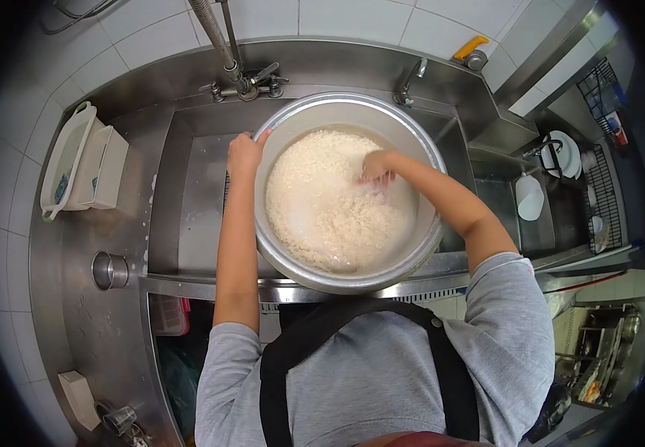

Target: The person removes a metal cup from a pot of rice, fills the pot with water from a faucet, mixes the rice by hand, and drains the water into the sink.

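Observation:
A large round metal basin [430,145] rests across the sink's front edge and holds white rice [315,179] in cloudy water. My left hand [244,154] grips the basin's left rim, its thumb lying over the edge. Inside the basin, toward the right, my right hand [379,167] dips into the rice and water. Its fingers point down and are blurred by motion and partly covered, so their closure does not show.
Behind the basin stand a lever faucet [248,86] and a smaller tap [404,93]. On the left counter are a white tub [69,160] and a metal cup [109,270]. A white pitcher [529,197] sits in the right sink, near stacked plates [567,155].

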Demonstrator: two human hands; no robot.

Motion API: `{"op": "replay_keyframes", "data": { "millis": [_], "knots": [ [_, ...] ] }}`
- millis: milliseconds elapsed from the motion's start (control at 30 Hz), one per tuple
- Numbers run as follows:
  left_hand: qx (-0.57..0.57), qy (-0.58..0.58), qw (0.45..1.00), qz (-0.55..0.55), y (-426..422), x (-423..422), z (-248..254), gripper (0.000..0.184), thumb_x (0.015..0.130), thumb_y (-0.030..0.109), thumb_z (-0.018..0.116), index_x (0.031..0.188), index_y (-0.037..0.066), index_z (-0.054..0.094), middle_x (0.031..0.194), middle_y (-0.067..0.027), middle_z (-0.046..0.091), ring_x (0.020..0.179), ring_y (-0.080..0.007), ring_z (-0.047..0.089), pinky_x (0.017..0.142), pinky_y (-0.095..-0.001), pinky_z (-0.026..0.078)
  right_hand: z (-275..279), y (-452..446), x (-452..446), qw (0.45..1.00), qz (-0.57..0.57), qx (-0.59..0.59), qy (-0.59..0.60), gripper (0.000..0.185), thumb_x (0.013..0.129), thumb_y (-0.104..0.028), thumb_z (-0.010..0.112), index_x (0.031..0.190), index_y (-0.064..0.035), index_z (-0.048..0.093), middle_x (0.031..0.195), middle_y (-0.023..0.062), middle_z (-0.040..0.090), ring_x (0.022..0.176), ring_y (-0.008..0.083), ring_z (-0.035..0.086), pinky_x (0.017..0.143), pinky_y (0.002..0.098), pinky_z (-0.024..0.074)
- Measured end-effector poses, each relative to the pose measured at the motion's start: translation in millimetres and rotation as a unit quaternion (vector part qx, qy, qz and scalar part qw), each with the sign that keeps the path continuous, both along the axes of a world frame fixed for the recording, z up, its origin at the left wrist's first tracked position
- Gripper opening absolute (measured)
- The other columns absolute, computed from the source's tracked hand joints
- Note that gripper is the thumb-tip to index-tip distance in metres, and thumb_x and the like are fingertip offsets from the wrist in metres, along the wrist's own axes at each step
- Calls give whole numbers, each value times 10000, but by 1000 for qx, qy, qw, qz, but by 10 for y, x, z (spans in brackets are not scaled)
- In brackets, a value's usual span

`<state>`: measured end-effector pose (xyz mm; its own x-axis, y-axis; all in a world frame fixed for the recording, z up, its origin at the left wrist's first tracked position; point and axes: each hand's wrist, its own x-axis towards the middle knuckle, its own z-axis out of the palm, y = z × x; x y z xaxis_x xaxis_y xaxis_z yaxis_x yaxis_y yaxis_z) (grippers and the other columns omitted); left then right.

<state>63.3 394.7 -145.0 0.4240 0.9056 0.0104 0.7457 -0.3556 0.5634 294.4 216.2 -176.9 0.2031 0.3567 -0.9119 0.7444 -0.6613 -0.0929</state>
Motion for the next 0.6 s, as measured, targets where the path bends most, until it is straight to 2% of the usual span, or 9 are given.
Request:
{"op": "replay_keyframes", "data": {
  "millis": [33,100,200,267,367,400,500,533,600],
  "knots": [
    [2,1,1000,-2,8,-2,-10,610,755,560,554,978,-6,606,994,-226,598,956,-360,567,792,-424,465,-137,6,76,1000,-2,2,1,771,692,-514,633,1247,-21,425,1192,185,506,858,317,610,711,423,501],
    [-2,9,1000,2,7,5,-15,601,755,559,555,971,1,607,989,-220,601,953,-355,569,789,-426,465,-332,-25,151,910,181,296,-226,681,695,-370,622,1240,-12,426,1240,202,457,1076,313,502,864,493,425],
    [-4,14,1000,-3,-6,36,20,595,757,558,554,971,5,606,993,-217,600,958,-350,568,786,-430,465,-587,13,-292,884,191,299,-306,660,659,-286,603,1246,-39,433,1312,208,373,1243,333,306,966,537,311],
    [-6,17,1000,-1,5,51,20,596,758,559,551,972,5,603,996,-215,600,959,-350,568,786,-430,465,-769,-1,-528,880,237,324,-254,718,627,-355,641,1260,-85,435,1361,174,316,1272,354,234,980,567,265],
    [-2,24,1000,1,29,43,-14,599,760,562,546,976,6,600,1002,-212,598,961,-349,567,787,-430,465,-814,-189,-502,798,422,429,-42,781,605,-469,663,1283,-161,426,1368,123,334,1273,355,241,978,603,225],
    [3,25,1000,0,27,37,-34,601,761,564,543,978,6,598,1004,-210,598,963,-349,566,788,-430,465,-757,-163,-448,794,402,455,-15,804,545,-508,696,1243,-176,474,1350,95,370,1263,339,264,978,595,222],
    [3,20,1000,-7,18,41,-23,606,761,572,538,976,8,599,1000,-209,600,967,-349,566,788,-432,466,-625,26,-343,884,257,340,-194,750,532,-519,704,1178,-180,532,1294,92,431,1223,323,324,947,550,285],
    [2,20,1000,-6,6,35,-39,606,761,572,538,976,8,599,1000,-209,600,967,-349,566,788,-432,466,-709,31,-527,852,238,340,-320,678,536,-521,703,1106,-175,578,1210,83,494,1173,294,382,903,492,345],
    [4,22,1000,-1,28,42,-40,606,762,575,534,968,8,600,997,-210,600,969,-351,565,785,-434,467,-763,167,-536,868,264,360,-218,653,544,-514,703,1082,-164,589,1182,85,513,1155,291,400,895,472,358]
  ]
}}
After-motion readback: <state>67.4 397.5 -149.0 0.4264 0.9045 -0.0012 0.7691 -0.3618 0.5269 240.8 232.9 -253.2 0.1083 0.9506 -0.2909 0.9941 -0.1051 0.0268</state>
